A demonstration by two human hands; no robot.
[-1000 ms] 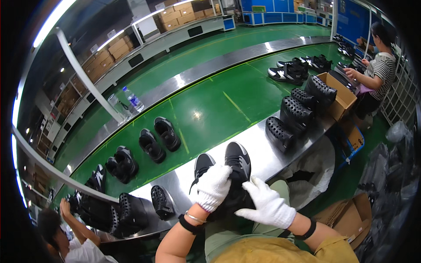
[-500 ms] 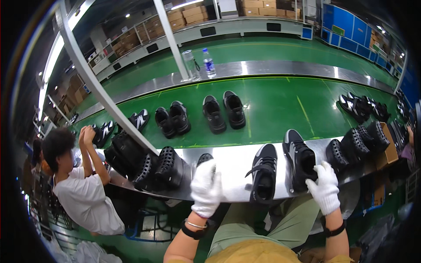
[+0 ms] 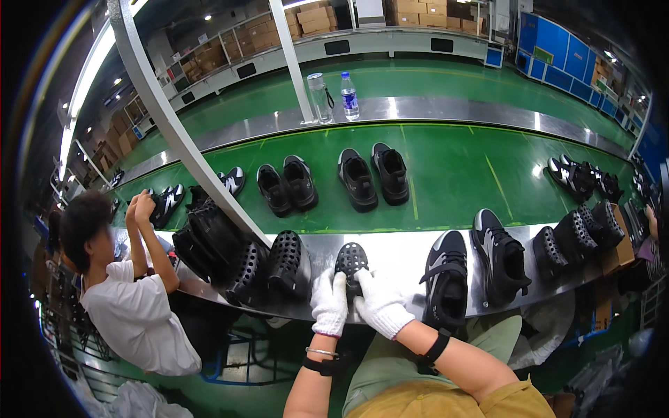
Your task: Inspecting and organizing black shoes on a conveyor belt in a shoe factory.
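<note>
My left hand (image 3: 329,304), in a white knitted glove, grips the left side of a black, shoe-shaped piece with round holes in its top (image 3: 352,258). From the right, my gloved right hand (image 3: 383,304) holds the same piece, and its lower part is hidden between the hands. It is at the near edge of the shiny metal ledge (image 3: 397,252). To the right of my hands a black and grey shoe with a strap (image 3: 446,279) stands toe away from me. Beside it is its lace-up mate (image 3: 499,256).
Similar perforated black pieces are stacked at left (image 3: 287,265) and right (image 3: 578,237), near a cardboard box (image 3: 617,258). Pairs of shoes (image 3: 357,180) stand on the green belt (image 3: 453,181). A white post (image 3: 174,118) rises at left, beside a seated co-worker (image 3: 132,306). Two bottles (image 3: 350,97) stand beyond.
My right hand has left the lace-up shoe and moved left to the perforated piece. My left hand has closed on that piece too. The view has shifted slightly.
</note>
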